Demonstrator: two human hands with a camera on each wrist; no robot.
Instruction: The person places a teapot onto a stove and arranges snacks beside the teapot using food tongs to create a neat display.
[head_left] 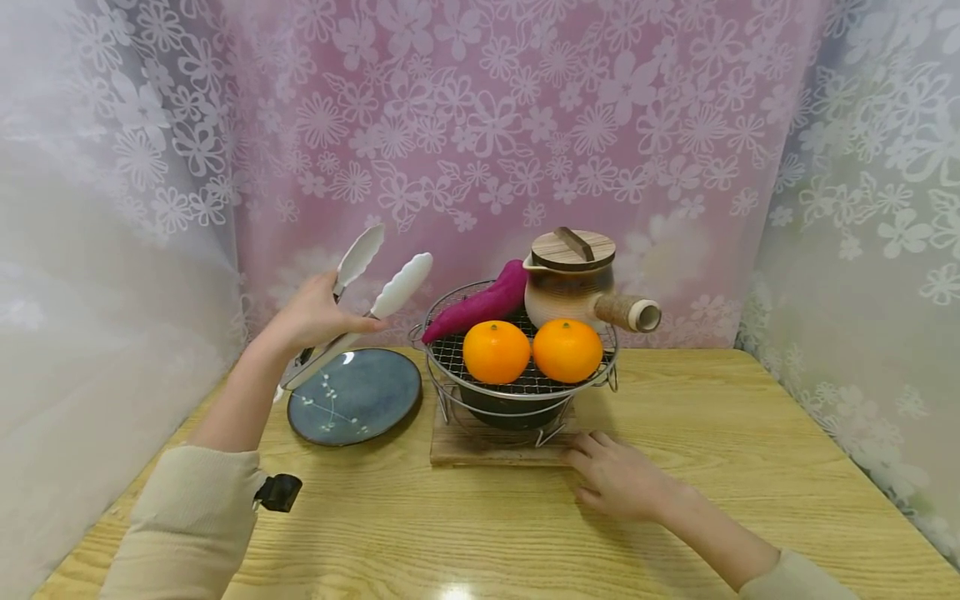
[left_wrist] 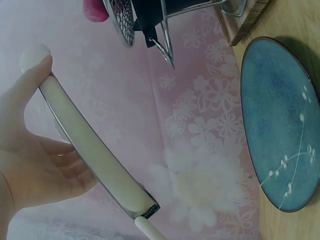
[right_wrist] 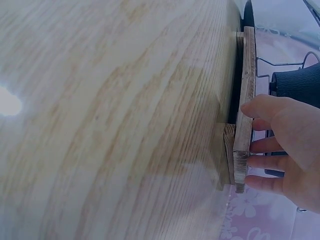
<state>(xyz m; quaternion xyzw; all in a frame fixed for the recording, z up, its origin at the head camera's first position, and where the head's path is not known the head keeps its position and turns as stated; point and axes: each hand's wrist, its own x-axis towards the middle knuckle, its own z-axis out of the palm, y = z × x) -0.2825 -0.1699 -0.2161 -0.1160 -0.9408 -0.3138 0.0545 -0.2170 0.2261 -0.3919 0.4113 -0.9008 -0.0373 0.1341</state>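
White plastic-tipped metal tongs (head_left: 372,287) sit in the left hand (head_left: 311,317), whose fingers curl round the handles, so the grip is pinching the tool while its two tips stand spread apart, raised above the round blue ceramic plate with a white branch pattern (head_left: 352,396). To the right of the plate, a round wire grill rack (head_left: 521,375) stands over a dark bowl on a pale wooden base board (head_left: 480,446). On the mesh lie a purple sweet potato (head_left: 480,304) at the left rear, two round oranges (head_left: 496,352) side by side at the front, and a brown ceramic side-handled teapot with a wooden lid (head_left: 573,283) at the back right. The right hand (head_left: 618,479) rests flat on the light wooden worktop (head_left: 750,467), fingers straight and relaxed, their tips touching the front right corner of the base board; the right wrist view shows the fingertips (right_wrist: 260,107) against the board's edge. As I judge it, the step in hand is the approach with the tongs while the other hand steadies the stand. The next move would call for carrying the spread tips across to the rack, lowering them on either side of one item, likely the nearest sweet potato, and squeezing firmly enough that it does not roll or slip.
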